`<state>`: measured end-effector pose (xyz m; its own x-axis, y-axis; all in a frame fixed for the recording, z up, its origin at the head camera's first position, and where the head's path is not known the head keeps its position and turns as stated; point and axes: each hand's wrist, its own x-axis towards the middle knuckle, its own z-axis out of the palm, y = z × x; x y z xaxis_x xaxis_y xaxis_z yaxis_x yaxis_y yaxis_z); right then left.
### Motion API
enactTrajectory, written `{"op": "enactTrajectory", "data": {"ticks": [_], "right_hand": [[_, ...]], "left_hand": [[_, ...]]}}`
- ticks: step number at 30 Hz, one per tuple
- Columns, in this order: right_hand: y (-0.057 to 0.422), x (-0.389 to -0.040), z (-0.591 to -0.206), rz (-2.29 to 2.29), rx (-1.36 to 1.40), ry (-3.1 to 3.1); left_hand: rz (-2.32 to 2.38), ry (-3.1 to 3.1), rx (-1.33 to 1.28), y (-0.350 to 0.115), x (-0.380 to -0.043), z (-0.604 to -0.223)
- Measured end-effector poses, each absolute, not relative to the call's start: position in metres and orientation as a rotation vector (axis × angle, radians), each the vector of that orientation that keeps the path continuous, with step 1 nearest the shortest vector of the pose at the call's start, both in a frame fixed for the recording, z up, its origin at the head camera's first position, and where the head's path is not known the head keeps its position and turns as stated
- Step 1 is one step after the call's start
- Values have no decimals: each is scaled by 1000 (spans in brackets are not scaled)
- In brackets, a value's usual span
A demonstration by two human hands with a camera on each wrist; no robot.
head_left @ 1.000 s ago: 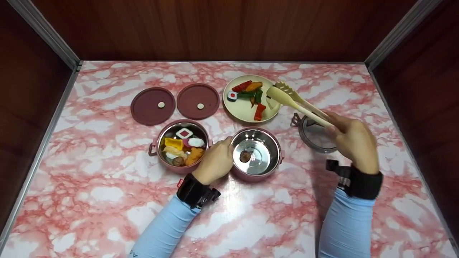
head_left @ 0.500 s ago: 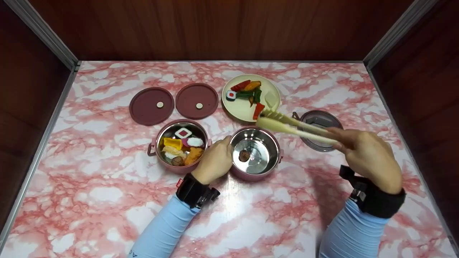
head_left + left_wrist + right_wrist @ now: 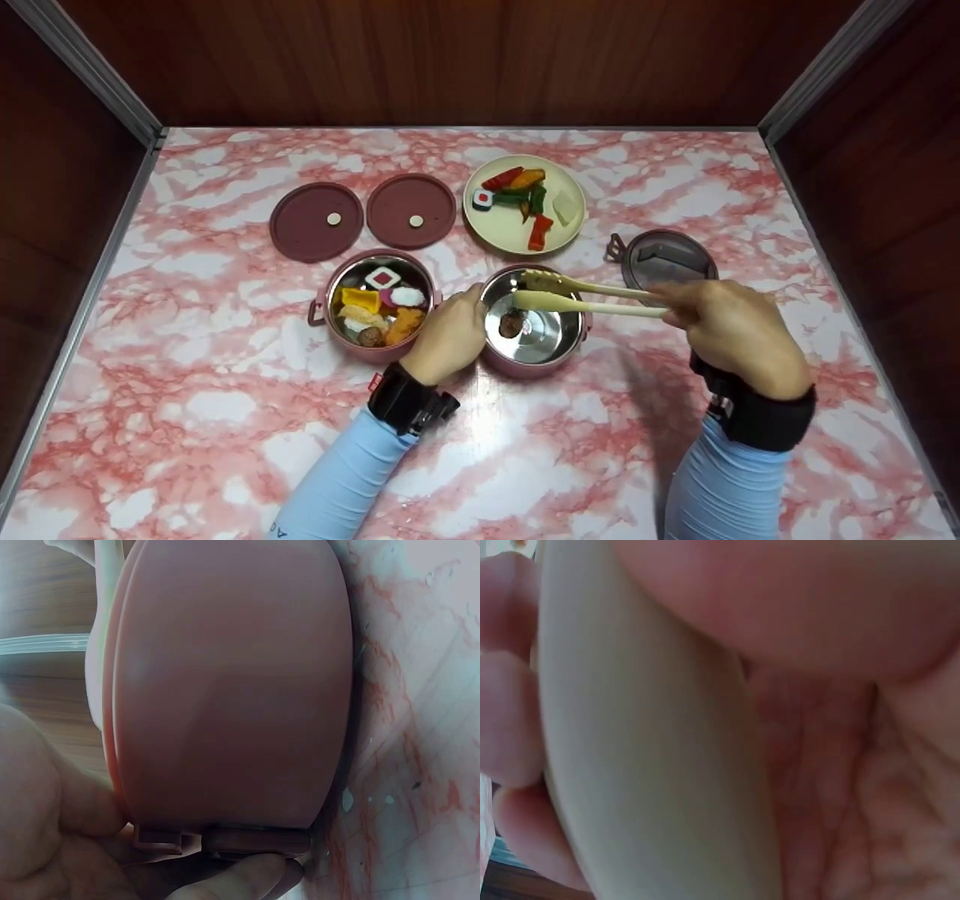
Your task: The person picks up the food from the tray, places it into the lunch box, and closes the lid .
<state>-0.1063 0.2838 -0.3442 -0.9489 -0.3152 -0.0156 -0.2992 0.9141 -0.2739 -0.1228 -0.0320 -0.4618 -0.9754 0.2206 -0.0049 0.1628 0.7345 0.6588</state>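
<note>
My left hand (image 3: 448, 335) grips the side handle (image 3: 255, 841) of the right-hand pink pot (image 3: 531, 367); the left wrist view shows fingers and thumb curled about it. A small brown meatball (image 3: 511, 325) lies on that pot's shiny steel floor. In my right hand (image 3: 739, 330) is a pair of pale yellow tongs (image 3: 600, 298), held from the right with their tips over the pot's inside. The slotted arm lies behind the smooth one, the two slightly apart at the tips. Close up, the right wrist view shows fingers wrapped around a tong arm (image 3: 652, 750).
Left of my hand stands another pink pot (image 3: 380, 355) with several toy foods. Behind are two maroon lids (image 3: 315, 232) and a cream plate (image 3: 499, 238) of toy vegetables and a sushi piece (image 3: 482, 199). A see-through lid (image 3: 670, 251) lies right. Wooden walls enclose the table (image 3: 210, 450).
The tongs have moved from over the plate's right edge, toward me and left, to over the right-hand pot. My left hand has stayed at the pot handle.
</note>
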Motion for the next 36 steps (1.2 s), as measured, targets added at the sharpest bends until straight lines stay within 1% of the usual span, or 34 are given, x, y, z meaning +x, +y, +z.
{"op": "enactTrajectory", "data": {"ticks": [9, 22, 28, 36], "right_hand": [[265, -107, -348, -334, -471, 3050], [260, -113, -351, -343, -502, 3005], [263, -108, -348, -353, -492, 3043], [274, -97, -339, -357, -411, 3069]], "left_hand": [[1055, 2865, 317, -31, -123, -462], [1068, 2849, 308, -31, -123, -462], [1079, 2855, 316, -31, -123, -462], [1067, 2862, 328, -32, -122, -461]]}}
